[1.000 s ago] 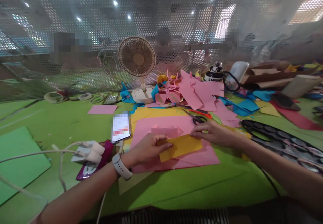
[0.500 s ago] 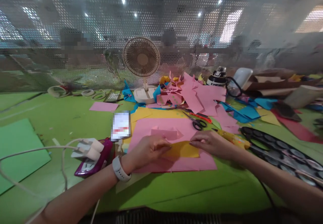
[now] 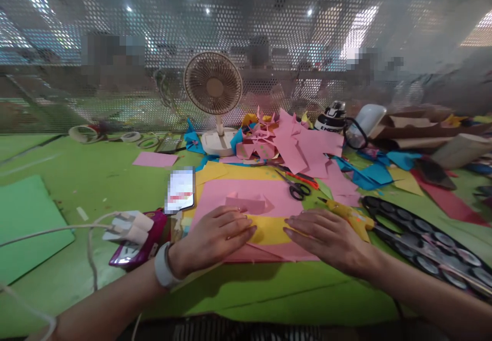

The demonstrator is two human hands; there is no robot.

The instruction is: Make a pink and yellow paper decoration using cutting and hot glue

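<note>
Pink, yellow, green

I see a bright green counter (image 3: 238, 296), yellow paper (image 3: 269, 229), a pink sheet (image 3: 211, 191), blue scraps (image 3: 372, 176), black-handled scissors (image 3: 292, 184), a white wristband (image 3: 162, 265), a beige fan (image 3: 214, 83) and a grey panel (image 3: 295, 31) dotted with holes.

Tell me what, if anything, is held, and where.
Left hand and right hand touch opposite ends of the yellow paper; whether gripped or just pressed, I can't tell.

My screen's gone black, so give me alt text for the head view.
Left hand and right hand touch yellow paper over a pink sheet. Scissors lie beyond the hands; a phone is left, a fan behind.
</note>
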